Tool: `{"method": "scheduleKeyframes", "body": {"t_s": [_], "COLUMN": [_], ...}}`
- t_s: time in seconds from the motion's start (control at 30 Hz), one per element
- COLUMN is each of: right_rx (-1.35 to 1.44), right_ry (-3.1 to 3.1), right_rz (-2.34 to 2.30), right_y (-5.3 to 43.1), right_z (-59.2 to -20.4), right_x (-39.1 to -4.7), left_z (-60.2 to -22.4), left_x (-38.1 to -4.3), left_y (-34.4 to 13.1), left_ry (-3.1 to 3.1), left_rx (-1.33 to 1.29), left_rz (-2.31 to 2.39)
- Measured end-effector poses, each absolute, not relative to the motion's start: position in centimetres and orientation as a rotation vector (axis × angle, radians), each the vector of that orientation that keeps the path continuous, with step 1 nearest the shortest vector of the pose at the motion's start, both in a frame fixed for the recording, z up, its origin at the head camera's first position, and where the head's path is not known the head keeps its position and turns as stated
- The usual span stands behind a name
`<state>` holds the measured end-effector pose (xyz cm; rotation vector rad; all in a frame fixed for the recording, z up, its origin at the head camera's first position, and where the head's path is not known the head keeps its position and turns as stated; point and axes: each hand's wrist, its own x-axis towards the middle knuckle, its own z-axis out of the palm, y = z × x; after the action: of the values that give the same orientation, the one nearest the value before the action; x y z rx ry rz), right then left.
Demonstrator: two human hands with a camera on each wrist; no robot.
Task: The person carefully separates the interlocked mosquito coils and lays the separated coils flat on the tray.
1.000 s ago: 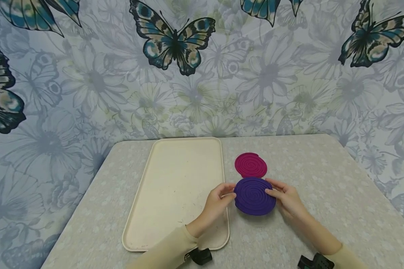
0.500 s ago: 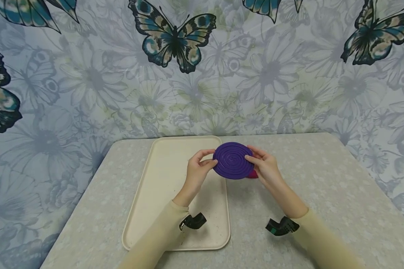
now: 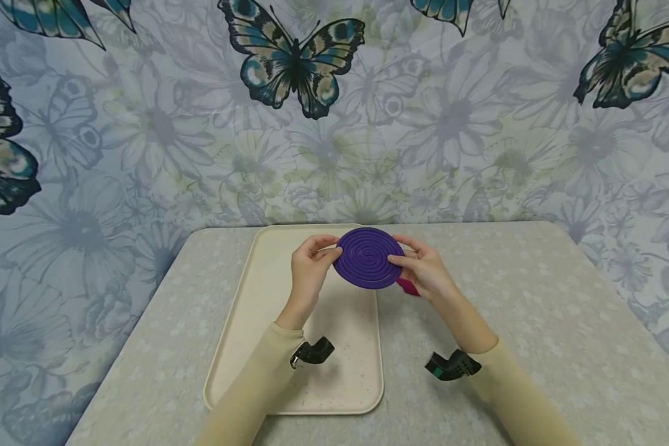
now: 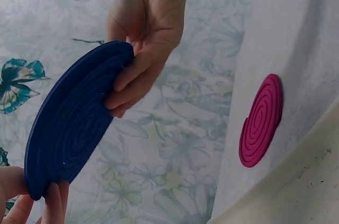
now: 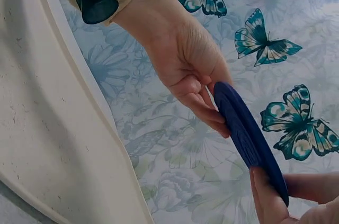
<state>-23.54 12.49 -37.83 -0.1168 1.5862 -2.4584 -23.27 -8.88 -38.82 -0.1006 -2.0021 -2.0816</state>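
A purple spiral disc (image 3: 368, 258), coiled like a flat rope, is held up tilted over the tray's right edge. My left hand (image 3: 306, 275) pinches its left rim between thumb and fingers. On the opposite rim my right hand (image 3: 430, 272) pinches it the same way. Both wrist views show the disc (image 4: 79, 123) nearly edge-on, gripped at both ends and raised off the surface. A smaller magenta spiral disc (image 4: 261, 121) lies on the table beside the tray; in the head view the purple disc and right hand hide most of it.
A cream tray (image 3: 362, 378) with small dark specks lies lengthwise on the table, left of centre. The pale patterned table (image 3: 535, 322) extends to both sides. Behind it hangs a backdrop (image 3: 446, 124) printed with flowers and butterflies.
Both hands have raised the purple disc from the table right of the tray, carrying it left and away from the body. The magenta disc, fully visible earlier, is now mostly covered.
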Motion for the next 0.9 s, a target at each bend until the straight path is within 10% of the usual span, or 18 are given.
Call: {"method": "scheduleKeyframes", "body": {"t_s": [0.9], "right_rx": [-0.220], "right_ry": [1.423], "right_rz": [-2.527], "right_y": [11.6], "right_z": [-36.6], "right_x": [-21.8], "left_z": [-39.8], "left_x": [-22.4], "left_y": [-6.8], "left_ry": [-2.323], "left_rx": [-0.465], "left_rz": [-1.807]}}
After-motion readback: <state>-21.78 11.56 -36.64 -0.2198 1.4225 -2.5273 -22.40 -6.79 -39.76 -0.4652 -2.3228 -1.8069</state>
